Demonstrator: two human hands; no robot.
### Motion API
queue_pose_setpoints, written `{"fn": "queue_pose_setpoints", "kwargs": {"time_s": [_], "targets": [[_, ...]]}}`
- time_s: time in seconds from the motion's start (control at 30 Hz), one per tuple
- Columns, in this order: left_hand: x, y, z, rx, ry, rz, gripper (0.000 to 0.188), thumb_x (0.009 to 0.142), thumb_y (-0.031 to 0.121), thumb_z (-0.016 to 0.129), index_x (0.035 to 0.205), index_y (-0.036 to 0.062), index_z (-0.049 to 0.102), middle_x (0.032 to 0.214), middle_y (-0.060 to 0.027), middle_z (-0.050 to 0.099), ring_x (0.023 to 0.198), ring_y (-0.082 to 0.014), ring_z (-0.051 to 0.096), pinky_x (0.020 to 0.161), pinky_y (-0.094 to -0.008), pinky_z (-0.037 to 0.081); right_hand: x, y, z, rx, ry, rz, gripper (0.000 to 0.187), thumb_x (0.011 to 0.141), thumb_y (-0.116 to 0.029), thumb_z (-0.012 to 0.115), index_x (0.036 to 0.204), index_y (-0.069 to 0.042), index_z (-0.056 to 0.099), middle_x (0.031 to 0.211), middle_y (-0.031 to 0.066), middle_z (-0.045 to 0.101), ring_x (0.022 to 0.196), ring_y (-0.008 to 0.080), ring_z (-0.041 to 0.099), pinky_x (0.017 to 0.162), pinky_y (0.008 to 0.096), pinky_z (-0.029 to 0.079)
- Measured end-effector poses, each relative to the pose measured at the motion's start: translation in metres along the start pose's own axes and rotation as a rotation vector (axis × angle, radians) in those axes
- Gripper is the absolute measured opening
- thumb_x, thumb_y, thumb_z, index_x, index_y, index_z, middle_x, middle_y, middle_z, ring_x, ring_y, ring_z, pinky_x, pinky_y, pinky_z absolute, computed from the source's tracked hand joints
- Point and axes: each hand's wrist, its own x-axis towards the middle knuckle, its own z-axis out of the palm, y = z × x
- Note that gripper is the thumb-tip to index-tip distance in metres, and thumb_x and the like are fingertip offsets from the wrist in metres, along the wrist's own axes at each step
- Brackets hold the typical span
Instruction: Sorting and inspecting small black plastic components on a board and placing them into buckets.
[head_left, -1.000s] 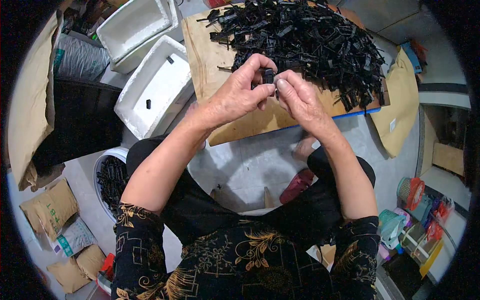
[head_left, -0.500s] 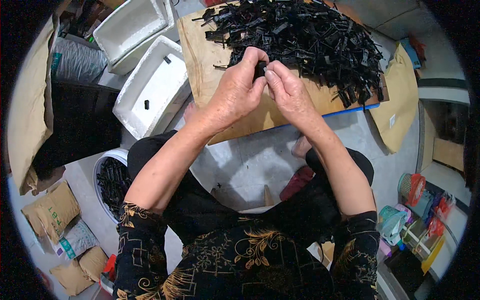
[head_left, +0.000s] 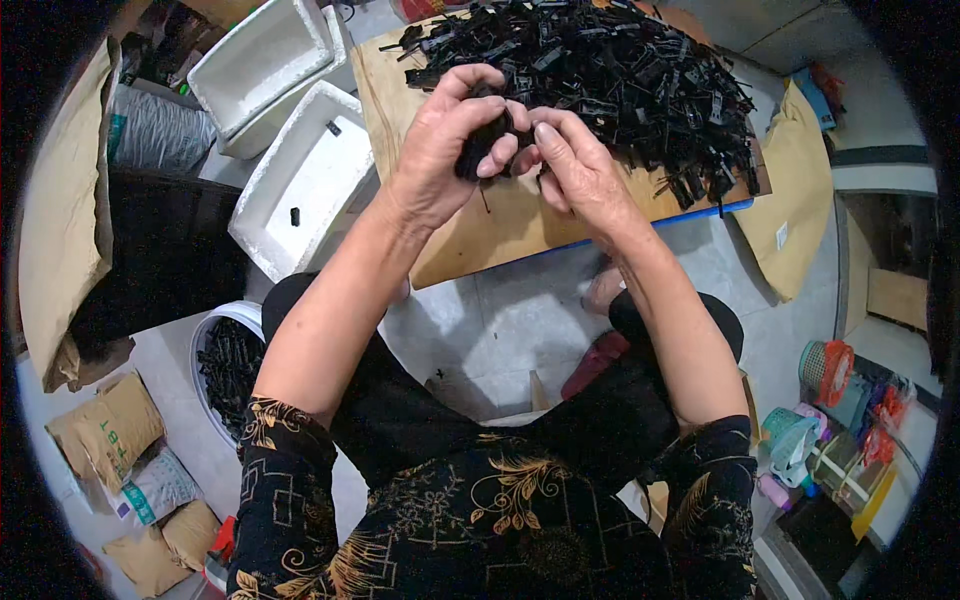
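My left hand (head_left: 440, 150) is curled around a black plastic part (head_left: 487, 142), above the near left side of the pile. A thin dark stem hangs below that hand. Close by on the right, my right hand (head_left: 580, 175) has thumb and fingers pinched together, its tips meeting the left fingertips. Whatever sits in that pinch is hidden. Beyond both hands a big heap of black plastic parts (head_left: 640, 90) with thin stems covers much of the wooden board (head_left: 450, 250).
Left of the board stands a white foam box (head_left: 290, 180) holding two small black pieces, with another foam box (head_left: 250, 60) behind it. A white bucket (head_left: 205, 385) of black parts is by my left leg. Brown paper bags (head_left: 105, 425) lie farther left; a tan sack (head_left: 790, 200) is at right.
My left hand has turned and shifted slightly left, and its fingers now curl round the black part. The right hand has moved a little right and down, still pinched.
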Motion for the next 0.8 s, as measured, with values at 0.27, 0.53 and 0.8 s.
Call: {"fn": "queue_pose_setpoints", "kwargs": {"time_s": [0.27, 0.53, 0.8], "targets": [[0.000, -0.008, -0.006, 0.008, 0.005, -0.150, 0.037, 0.088, 0.013, 0.049, 0.125, 0.0086, 0.043, 0.088, -0.0104, 0.057, 0.055, -0.0091, 0.046, 0.047, -0.0167, 0.034, 0.003, -0.009, -0.008, 0.104, 0.026, -0.087, 0.018, 0.091, -0.022, 0.053, 0.096, -0.005, 0.054, 0.071, 0.0014, 0.057, 0.044, 0.0013, 0.039, 0.038, 0.0144, 0.028], [-0.006, -0.009, -0.003, 0.004, -0.307, -0.247, 0.034, 0.089, 0.017, 0.052, 0.121, 0.0079, 0.045, 0.080, -0.0081, 0.055, 0.055, -0.0077, 0.047, 0.043, -0.0155, 0.032, 0.004, -0.013, -0.022, 0.244, -0.187, 0.106, 0.036, 0.088, -0.028, 0.057, 0.116, -0.006, 0.052, 0.068, 0.0003, 0.056, 0.043, 0.0001, 0.036, 0.036, 0.0154, 0.024], [-0.008, -0.007, 0.006, 0.578, -0.175, -0.107, 0.035, 0.089, 0.015, 0.053, 0.122, 0.0080, 0.045, 0.083, -0.0063, 0.059, 0.067, -0.0088, 0.060, 0.046, -0.0169, 0.041, 0.006, -0.011, -0.027, -0.173, -0.079, 0.048, 0.036, 0.084, -0.036, 0.061, 0.104, -0.007, 0.055, 0.069, -0.0039, 0.057, 0.052, 0.0040, 0.044, 0.045, 0.0177, 0.034]]}}
